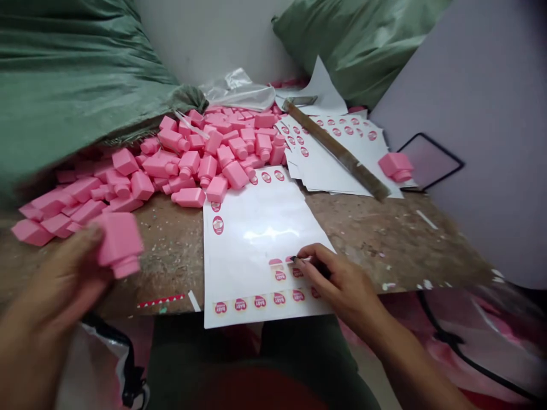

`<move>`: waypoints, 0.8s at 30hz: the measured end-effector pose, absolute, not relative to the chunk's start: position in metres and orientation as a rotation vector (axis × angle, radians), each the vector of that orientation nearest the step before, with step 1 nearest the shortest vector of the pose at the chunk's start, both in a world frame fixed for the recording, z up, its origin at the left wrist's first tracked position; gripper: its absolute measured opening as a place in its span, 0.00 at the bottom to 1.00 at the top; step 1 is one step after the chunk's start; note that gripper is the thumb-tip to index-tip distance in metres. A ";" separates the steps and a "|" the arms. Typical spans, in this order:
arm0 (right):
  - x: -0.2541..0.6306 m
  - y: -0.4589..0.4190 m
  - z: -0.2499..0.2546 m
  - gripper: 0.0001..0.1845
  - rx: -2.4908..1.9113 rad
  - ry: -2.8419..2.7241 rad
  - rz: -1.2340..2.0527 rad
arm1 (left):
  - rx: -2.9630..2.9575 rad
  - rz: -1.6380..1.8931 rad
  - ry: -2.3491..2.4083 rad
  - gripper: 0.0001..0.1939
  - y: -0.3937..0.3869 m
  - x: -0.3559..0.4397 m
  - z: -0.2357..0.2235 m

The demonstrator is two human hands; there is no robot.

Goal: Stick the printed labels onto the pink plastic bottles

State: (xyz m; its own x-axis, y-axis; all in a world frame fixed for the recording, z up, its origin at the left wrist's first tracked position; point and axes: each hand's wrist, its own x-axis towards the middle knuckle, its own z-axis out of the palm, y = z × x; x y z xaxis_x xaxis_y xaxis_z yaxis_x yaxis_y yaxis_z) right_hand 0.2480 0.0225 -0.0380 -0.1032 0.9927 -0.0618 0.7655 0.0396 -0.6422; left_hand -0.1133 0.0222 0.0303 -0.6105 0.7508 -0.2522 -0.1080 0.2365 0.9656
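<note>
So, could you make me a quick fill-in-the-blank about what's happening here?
The left hand grips a ____ plastic bottle. The right hand touches a white sheet of printed ____. A wooden rod lies on stacked sheets to the ____ of the bottle heap.

Missing words: pink; labels; right.

Square pink plastic bottle (119, 242), neck tilted down, gripped in left hand (55, 279), glossy white sheet of round pink labels (256, 250), lying flat beneath right hand (337, 279)

Pale wall (209, 34) w/ lilac panel (482, 114) & worn wood bench (397, 239)
</note>
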 end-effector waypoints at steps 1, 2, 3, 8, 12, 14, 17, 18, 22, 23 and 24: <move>0.246 0.024 -0.038 0.15 -1.770 -1.969 0.722 | 0.430 1.383 1.619 0.13 0.021 -0.083 0.028; 0.244 0.025 -0.038 0.14 -1.762 -2.013 0.671 | 0.301 1.244 1.464 0.15 0.020 -0.054 0.025; 0.243 0.026 -0.038 0.13 -1.744 -2.055 0.620 | 0.220 1.159 1.336 0.17 0.020 -0.028 0.021; 0.239 0.026 -0.041 0.11 -1.632 -2.159 0.471 | 0.199 1.042 1.048 0.14 0.029 0.042 -0.006; 0.236 0.025 -0.043 0.10 -1.624 -2.177 0.396 | 0.232 1.045 1.000 0.16 0.032 0.047 -0.021; 0.236 0.026 -0.043 0.10 -1.626 -2.188 0.371 | 0.228 1.028 0.981 0.18 0.033 0.044 -0.024; 0.236 0.028 -0.043 0.09 -1.617 -2.205 0.326 | 0.229 0.992 0.979 0.18 0.032 0.041 -0.023; 0.235 0.028 -0.043 0.09 -1.610 -2.214 0.311 | 0.231 0.987 0.979 0.18 0.032 0.041 -0.023; 0.232 0.027 -0.044 0.10 -1.589 -2.265 0.210 | 0.245 0.985 0.965 0.17 0.032 0.041 -0.021; 0.231 0.027 -0.044 0.11 -1.593 -2.279 0.177 | 0.247 0.986 0.959 0.17 0.032 0.041 -0.022; 0.230 0.026 -0.045 0.11 -1.603 -2.284 0.150 | 0.248 0.985 0.954 0.17 0.032 0.041 -0.022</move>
State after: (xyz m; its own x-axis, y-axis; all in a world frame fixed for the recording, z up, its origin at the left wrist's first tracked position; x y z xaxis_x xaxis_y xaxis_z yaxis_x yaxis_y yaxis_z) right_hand 0.2298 0.0264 -0.0448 -0.3018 0.9281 0.2180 0.8916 0.3558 -0.2802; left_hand 0.0413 0.0320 -0.0219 0.2021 0.7962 -0.5702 -0.5954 0.5622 0.5739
